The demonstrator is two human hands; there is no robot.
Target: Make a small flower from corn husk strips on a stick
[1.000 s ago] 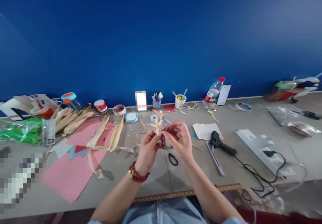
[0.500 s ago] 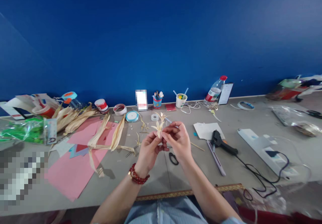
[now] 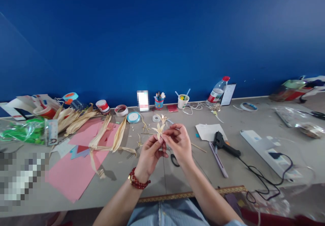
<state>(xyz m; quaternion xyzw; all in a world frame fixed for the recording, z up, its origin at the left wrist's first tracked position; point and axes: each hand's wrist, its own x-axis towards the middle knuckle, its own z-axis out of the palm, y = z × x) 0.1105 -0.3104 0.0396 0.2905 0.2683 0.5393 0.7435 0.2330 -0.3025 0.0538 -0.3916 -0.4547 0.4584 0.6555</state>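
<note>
A pale husk flower [image 3: 159, 129] with pointed petals stands upright at the fingertips of both hands, in the middle of the view. My left hand [image 3: 150, 151], a red bead bracelet at its wrist, pinches the flower's base from the left. From the right, the thumb and fingers of my right hand [image 3: 178, 141] close on the same base. A second small flower [image 3: 164, 119] shows just behind the first; what supports it is hidden. Black scissor handles [image 3: 175, 160] lie on the table under my right hand.
Corn husks [image 3: 101, 131] and pink paper [image 3: 73, 175] lie to the left. On the right are a black glue gun [image 3: 224, 144] with its cable, a lilac tool [image 3: 218, 160] and a white power strip [image 3: 266, 155]. A bottle [image 3: 216, 92] leans near the blue wall.
Both hands and the flower have shifted very slightly to the left, with the grip kept. The flower's petals have turned a little.
</note>
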